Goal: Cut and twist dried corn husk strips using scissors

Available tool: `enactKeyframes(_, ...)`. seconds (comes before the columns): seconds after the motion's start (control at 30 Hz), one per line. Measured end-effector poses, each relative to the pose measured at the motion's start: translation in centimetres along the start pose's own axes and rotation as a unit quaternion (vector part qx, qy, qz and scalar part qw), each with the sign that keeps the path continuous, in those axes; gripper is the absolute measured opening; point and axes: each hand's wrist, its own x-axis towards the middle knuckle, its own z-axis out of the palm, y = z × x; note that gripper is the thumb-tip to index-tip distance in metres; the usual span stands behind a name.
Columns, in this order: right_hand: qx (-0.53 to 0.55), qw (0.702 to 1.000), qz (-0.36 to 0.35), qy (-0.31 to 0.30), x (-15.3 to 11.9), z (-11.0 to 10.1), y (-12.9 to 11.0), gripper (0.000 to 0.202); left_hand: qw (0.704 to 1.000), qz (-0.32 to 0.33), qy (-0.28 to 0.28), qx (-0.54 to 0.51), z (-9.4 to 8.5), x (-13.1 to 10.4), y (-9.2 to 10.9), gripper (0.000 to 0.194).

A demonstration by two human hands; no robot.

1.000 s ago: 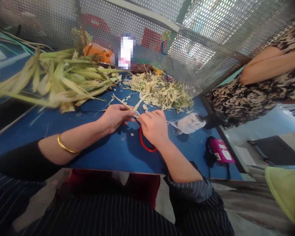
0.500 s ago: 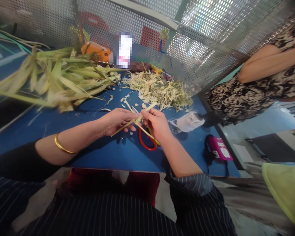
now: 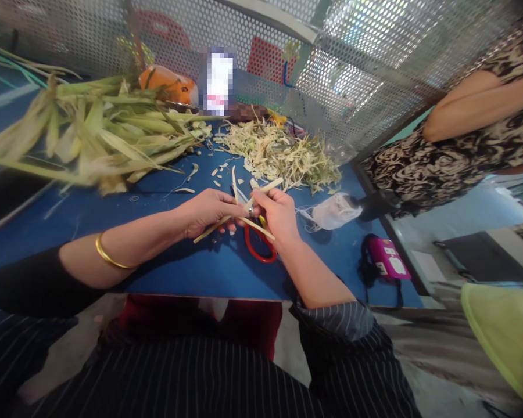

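Pale, crossed strips of plant leaf [image 3: 268, 187] are pinched between my two hands over the blue table. My left hand [image 3: 211, 212] grips them from the left, thumb and fingers together, with one strip end poking out below it. On the other side my right hand [image 3: 279, 212] has its thumb and fingers closed on the same strips near the crossing. One strip stands up above the hands and another slants down to the right across my right palm. Beneath my right hand lie scissors with a red handle [image 3: 261, 258], partly hidden.
A heap of long green leaves [image 3: 108, 133] lies at the left. Shredded trimmings [image 3: 283, 154] are piled at the back. White thread [image 3: 337, 212] and a magenta device [image 3: 390, 258] sit to the right. A person's arm [image 3: 466, 107] is beyond a perforated metal screen [image 3: 357, 64].
The crossed strips have turned a little in my fingers: one now points more upright, and the lower one lies flatter. Both hands stay closed on them. The view has shifted slightly.
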Motion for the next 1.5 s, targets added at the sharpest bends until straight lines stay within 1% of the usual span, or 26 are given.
enactKeyframes(0.13, 0.004, 1.000, -0.007, 0.015, 0.1, 0.1, 0.1, 0.017, 1.000, -0.004, -0.010, 0.020, 0.1, -0.1, 0.0, 0.013)
enactKeyframes(0.23, -0.039, 0.999, -0.020, 0.016, 0.3, -0.2, -0.2, 0.023, 1.000, -0.001, 0.008, 0.001, 0.2, -0.1, 0.0, 0.013)
enactKeyframes(0.27, -0.064, 0.998, -0.023, 0.005, 0.3, -0.4, -0.5, 0.026, 1.000, 0.000, 0.022, -0.015, 0.2, -0.1, 0.1, 0.013)
enactKeyframes(0.33, -0.135, 0.990, -0.023, -0.043, 0.2, -0.9, -1.1, 0.033, 0.997, 0.000, 0.055, -0.051, 0.0, -0.1, 0.1, 0.013)
enactKeyframes(0.4, -0.230, 0.966, -0.024, -0.118, -0.1, -1.3, -1.8, 0.036, 0.994, 0.007, 0.079, -0.078, -0.2, 0.1, 0.0, 0.014)
enactKeyframes(0.47, -0.330, 0.925, -0.045, -0.181, -0.5, -1.4, -2.3, 0.033, 0.993, 0.028, 0.085, -0.079, -0.4, 0.2, -0.1, 0.016)
enactKeyframes(0.5, -0.373, 0.904, -0.068, -0.197, -0.7, -1.4, -2.4, 0.030, 0.994, 0.041, 0.082, -0.068, -0.5, 0.3, -0.3, 0.017)
enactKeyframes(0.57, -0.431, 0.871, -0.119, -0.201, -1.0, -1.2, -2.6, 0.025, 0.994, 0.064, 0.075, -0.038, -0.6, 0.4, -0.4, 0.019)
enactKeyframes(0.63, -0.448, 0.859, -0.151, -0.195, -1.2, -1.2, -2.9, 0.024, 0.994, 0.076, 0.073, -0.019, -0.5, 0.3, -0.4, 0.020)
enactKeyframes(0.67, -0.443, 0.861, -0.154, -0.195, -1.2, -1.2, -3.2, 0.024, 0.994, 0.078, 0.074, -0.018, -0.5, 0.3, -0.2, 0.021)
enactKeyframes(0.73, -0.419, 0.875, -0.142, -0.199, -1.3, -1.3, -3.7, 0.026, 0.994, 0.072, 0.078, -0.025, -0.5, 0.1, 0.2, 0.022)
enactKeyframes(0.87, -0.370, 0.900, -0.093, -0.210, -1.7, -1.5, -4.7, 0.026, 0.994, 0.048, 0.094, -0.026, -0.7, 0.0, 0.9, 0.023)
enactKeyframes(1.0, -0.338, 0.912, -0.066, -0.221, -1.9, -1.5, -4.8, 0.025, 0.995, 0.024, 0.097, -0.025, -1.0, 0.2, 1.1, 0.023)
enactKeyframes(1.1, -0.305, 0.923, -0.049, -0.231, -1.5, -1.7, -4.7, 0.029, 0.994, 0.028, 0.084, -0.060, -1.2, 0.1, 1.2, 0.019)
enactKeyframes(1.17, -0.278, 0.932, -0.015, -0.233, -1.0, -2.0, -4.6, 0.034, 0.994, 0.026, 0.062, -0.086, -1.4, 0.1, 1.3, 0.019)
enactKeyframes(1.23, -0.232, 0.948, 0.031, -0.218, -0.4, -2.4, -4.2, 0.040, 0.994, 0.014, 0.042, -0.101, -1.4, 0.0, 1.3, 0.023)
enactKeyframes(1.3, -0.169, 0.965, 0.071, -0.186, 0.1, -2.5, -3.5, 0.041, 0.995, 0.011, 0.026, -0.091, -1.4, 0.0, 1.2, 0.024)
enactKeyframes(1.4, -0.078, 0.983, 0.080, -0.146, 0.5, -2.1, -2.0, 0.032, 0.999, 0.017, 0.007, -0.042, -1.2, 0.1, 0.8, 0.020)
enactKeyframes(1.5, -0.019, 0.989, 0.068, -0.127, 0.5, -1.4, -0.7, 0.025, 1.000, 0.013, -0.004, 0.001, -0.8, 0.0, 0.4, 0.023)
